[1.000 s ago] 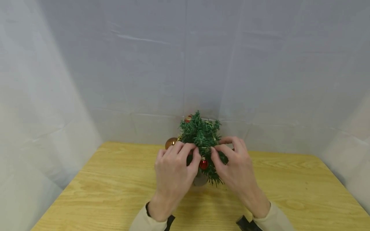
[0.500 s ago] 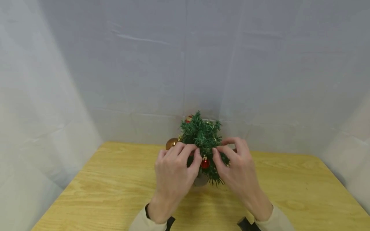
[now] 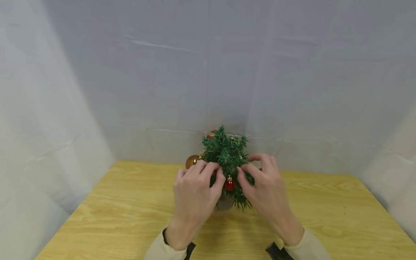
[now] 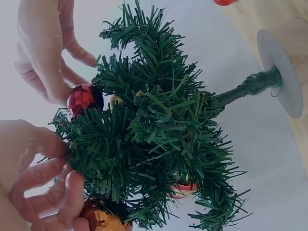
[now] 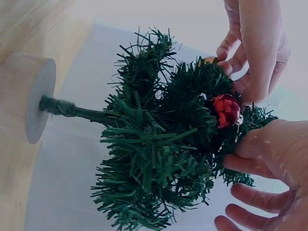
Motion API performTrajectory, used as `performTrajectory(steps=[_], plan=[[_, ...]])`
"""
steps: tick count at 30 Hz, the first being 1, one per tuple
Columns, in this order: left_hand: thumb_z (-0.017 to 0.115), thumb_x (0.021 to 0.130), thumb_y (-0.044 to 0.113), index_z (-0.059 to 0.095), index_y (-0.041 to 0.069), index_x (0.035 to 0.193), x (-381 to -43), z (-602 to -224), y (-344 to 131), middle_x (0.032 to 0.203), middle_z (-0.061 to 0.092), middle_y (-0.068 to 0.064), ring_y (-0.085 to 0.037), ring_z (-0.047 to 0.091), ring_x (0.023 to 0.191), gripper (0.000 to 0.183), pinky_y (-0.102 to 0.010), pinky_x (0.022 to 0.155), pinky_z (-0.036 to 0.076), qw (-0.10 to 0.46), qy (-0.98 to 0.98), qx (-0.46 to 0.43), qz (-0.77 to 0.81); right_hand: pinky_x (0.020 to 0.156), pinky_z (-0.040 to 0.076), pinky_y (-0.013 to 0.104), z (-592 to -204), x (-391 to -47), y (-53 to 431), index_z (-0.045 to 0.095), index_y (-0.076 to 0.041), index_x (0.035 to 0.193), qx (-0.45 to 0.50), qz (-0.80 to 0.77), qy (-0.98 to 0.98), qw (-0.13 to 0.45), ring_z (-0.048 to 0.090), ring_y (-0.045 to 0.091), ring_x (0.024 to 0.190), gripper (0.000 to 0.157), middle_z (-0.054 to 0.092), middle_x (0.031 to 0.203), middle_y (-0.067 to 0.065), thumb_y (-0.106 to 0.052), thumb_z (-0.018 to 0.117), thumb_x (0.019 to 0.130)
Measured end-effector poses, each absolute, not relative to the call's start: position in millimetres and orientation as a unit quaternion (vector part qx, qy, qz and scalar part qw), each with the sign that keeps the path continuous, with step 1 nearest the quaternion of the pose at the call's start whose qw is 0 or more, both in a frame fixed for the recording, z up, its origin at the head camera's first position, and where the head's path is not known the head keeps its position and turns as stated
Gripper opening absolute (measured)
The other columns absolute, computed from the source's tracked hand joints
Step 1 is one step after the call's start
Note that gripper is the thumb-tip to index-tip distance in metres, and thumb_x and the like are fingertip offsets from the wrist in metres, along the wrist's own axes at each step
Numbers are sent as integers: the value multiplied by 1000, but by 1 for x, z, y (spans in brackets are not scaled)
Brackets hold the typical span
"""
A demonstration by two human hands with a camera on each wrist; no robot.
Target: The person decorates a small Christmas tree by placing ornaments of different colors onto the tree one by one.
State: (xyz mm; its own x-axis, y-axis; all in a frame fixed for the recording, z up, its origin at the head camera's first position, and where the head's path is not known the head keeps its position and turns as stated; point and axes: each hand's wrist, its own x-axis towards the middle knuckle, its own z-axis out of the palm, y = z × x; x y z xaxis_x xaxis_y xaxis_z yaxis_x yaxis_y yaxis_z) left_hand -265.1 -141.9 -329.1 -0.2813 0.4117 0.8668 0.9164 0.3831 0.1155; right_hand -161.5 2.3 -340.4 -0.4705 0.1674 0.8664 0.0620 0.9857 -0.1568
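Note:
A small artificial Christmas tree (image 3: 225,150) stands upright on a round base (image 3: 225,204) at the table's middle. A shiny red bauble (image 3: 229,185) hangs on its near side, between the hands. My left hand (image 3: 196,193) and right hand (image 3: 268,193) each pinch with thumb and forefinger beside the branch just above this bauble, at its thin gold string. In the right wrist view the string (image 5: 237,132) runs from the red bauble (image 5: 225,110) toward the right thumb. The fingertips are partly hidden in the needles, so the exact grip is unclear.
An amber-gold bauble (image 3: 192,161) hangs at the tree's left, behind the left hand. A red-and-gold bauble (image 3: 211,134) sits higher up at the back. The wooden table (image 3: 130,206) ends near a pale hanging sheet (image 3: 156,90) at the back and sides.
A second ago a strip of gold string showed stretched between the fingertips; now it is no longer visible in the head view. The hands have hardly moved, and the red bauble shifts slightly.

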Motion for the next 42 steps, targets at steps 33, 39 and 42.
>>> performTrajectory(steps=[33,39,42], plan=[[63,98,19,77,5,102,-299,-329,-169,94,71,-11,-23,67,77,20,-39,65,54,426,-594,-527,-434,67,45,19,-374,-92,68,74,-16,96,-73,97,-891,437,62,18,91,27,65,106,0,1,82,77],[61,99,19,78,5,103,-306,-319,-166,95,71,-12,-21,66,74,22,-38,66,50,431,-569,-540,-446,62,45,23,-390,-85,90,75,-15,97,-65,62,-901,425,59,15,84,28,66,102,1,-2,84,74],[61,100,20,78,6,106,-307,-315,-164,96,71,-12,-21,65,71,23,-39,66,48,429,-566,-545,-445,60,49,28,-399,-84,98,75,-15,96,-70,48,-910,406,61,16,82,25,67,101,2,-5,84,75]])
